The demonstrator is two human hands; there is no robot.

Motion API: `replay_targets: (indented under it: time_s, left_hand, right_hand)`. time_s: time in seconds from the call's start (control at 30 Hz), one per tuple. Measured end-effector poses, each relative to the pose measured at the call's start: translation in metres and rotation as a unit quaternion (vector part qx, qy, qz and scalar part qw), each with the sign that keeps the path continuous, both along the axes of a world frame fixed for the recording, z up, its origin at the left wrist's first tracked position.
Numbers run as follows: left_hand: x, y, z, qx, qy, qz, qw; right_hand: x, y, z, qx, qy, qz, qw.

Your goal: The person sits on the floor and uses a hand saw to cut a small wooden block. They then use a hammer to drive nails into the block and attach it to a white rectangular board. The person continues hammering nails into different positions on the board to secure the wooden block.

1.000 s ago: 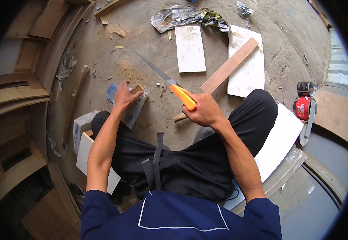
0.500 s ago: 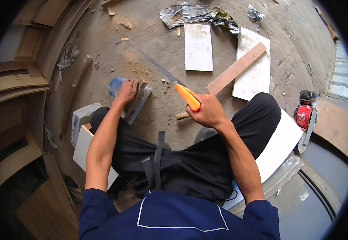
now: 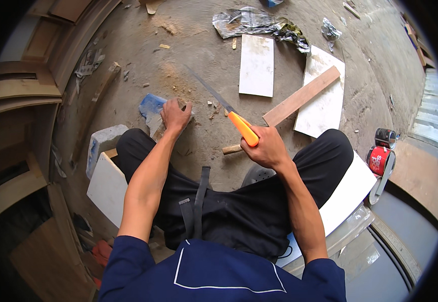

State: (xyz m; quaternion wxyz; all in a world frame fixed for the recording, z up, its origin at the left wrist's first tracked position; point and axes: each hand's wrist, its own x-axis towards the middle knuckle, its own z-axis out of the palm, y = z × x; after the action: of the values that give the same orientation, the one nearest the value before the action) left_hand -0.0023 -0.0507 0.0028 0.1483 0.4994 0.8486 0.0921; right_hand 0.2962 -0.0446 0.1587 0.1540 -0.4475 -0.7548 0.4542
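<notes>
Orange-handled, the saw [image 3: 235, 120] sits in the closed right hand [image 3: 269, 146], while the half-curled left hand [image 3: 175, 116], hold unclear, covers the right edge of the blue-stained block [image 3: 150, 104].

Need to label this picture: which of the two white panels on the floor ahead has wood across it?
The right white panel: a reddish-brown wooden strip lies across it, jutting past its left edge. The left white panel has none.

Saw blade [image 3: 215, 93]: tip blurred | blue block [image 3: 152, 104]: partly behind left hand [image 3: 175, 117]
</notes>
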Motion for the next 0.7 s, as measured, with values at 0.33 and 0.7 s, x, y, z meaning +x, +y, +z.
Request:
replay_targets:
  time_s: [0.33, 0.7]
  left_hand:
    - [-0.005, 0.006, 0.002, -0.019, -0.017, -0.022, 0.999]
    - [-0.003, 0.007, 0.001, 0.062, -0.037, 0.126, 0.989]
  right_hand:
    - [-0.001, 0.0, -0.004, 0.002, -0.002, 0.014, 1.0]
    - [-0.02, -0.016, -0.008, -0.013, 0.044, 0.002, 0.999]
